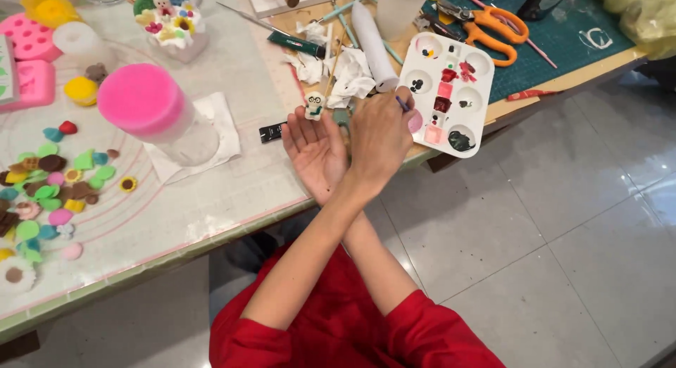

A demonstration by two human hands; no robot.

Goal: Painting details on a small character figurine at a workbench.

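crossing over each other, the two arms meet at the worktop (232, 192) edge. my left hand (380, 135) lies on top, back up, its grip closed around a thin purple brush (403, 104) whose end sits at the pink well of the white paint palette (486, 93). my right hand (317, 151) lies palm up beneath it, fingers spread flat, grip wide open. a small white figurine (314, 105) stands right at its fingertips; i cannot tell if it touches them. crumpled tissue (348, 76) lies just behind, orange scissors (493, 26) further back, and a pink-capped jar (151, 111) off to the left.
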